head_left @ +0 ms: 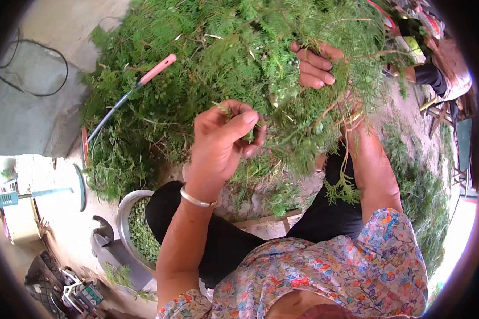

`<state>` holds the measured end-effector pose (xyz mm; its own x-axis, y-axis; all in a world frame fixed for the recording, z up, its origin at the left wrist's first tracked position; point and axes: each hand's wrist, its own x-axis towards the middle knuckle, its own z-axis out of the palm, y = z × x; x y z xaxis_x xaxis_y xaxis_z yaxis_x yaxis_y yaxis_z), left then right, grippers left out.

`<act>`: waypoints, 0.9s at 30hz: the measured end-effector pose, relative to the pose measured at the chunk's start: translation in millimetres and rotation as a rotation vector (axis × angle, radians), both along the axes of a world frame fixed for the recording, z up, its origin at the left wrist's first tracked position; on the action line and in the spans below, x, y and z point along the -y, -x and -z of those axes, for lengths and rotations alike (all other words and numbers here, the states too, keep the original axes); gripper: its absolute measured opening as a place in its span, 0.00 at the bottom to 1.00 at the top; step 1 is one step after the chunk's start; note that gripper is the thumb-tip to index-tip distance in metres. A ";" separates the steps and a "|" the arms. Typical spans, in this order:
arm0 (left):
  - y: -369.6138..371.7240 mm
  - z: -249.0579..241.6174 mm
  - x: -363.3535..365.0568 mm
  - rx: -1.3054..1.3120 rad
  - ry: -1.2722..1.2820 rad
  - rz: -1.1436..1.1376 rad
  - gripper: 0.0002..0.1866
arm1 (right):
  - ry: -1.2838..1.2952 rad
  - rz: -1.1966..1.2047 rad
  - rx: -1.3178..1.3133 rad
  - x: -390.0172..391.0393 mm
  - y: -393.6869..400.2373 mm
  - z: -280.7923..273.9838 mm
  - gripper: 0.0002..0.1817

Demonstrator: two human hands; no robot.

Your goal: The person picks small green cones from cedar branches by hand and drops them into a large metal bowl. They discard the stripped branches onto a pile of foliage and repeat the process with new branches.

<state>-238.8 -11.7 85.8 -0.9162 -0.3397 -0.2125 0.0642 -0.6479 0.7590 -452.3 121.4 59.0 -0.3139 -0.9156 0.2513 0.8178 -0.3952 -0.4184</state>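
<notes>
My left hand (226,135), with a bangle (198,198) on its wrist, is closed with the thumb against the curled fingers. Small green bits (248,135) of foliage poke out between them. To its right, my right hand (315,66) is wrapped round a leafy conifer branch (324,111) with flat, scale-like sprays. Foliage hides much of that hand and its wrist. Behind both hands rises a large heap of cut conifer branches (181,106). By my left knee stands a metal bowl (123,215) filled with small green pieces (141,228).
A pink-handled tool (157,70) with a curved metal shaft lies on the heap's left side. A fan (79,187), a grey object (109,244) and a black cable (64,80) are on the left. Another person (444,69) sits at the upper right, near a wooden stool (439,114).
</notes>
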 end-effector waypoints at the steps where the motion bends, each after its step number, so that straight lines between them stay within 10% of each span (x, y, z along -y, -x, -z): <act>1: 2.1 5.4 2.2 -0.026 0.102 0.030 0.05 | -0.011 -0.026 0.015 2.3 -6.6 0.1 0.19; 4: 8.7 7.1 -2.8 -0.017 0.274 0.052 0.07 | -0.139 -0.008 0.076 4.0 -30.4 -5.9 0.20; 7: 18.9 14.7 -6.3 -0.027 0.973 0.007 0.08 | -0.226 -0.037 0.099 5.2 -42.2 -4.2 0.20; 12: 19.2 26.2 -13.0 -0.069 1.088 0.059 0.06 | -0.126 -0.147 0.135 6.0 -44.1 3.3 0.18; 17: 5.5 -3.2 -0.5 0.164 0.672 0.380 0.04 | -0.108 -0.003 0.153 -7.8 -31.4 4.9 0.15; 20: 3.3 8.8 11.3 -0.039 0.160 0.166 0.05 | -0.088 0.038 0.089 -15.2 -19.4 -14.9 0.22; 27: 9.5 18.9 17.2 0.044 0.074 0.050 0.08 | -0.138 -0.075 0.063 -19.2 -25.4 -13.3 0.18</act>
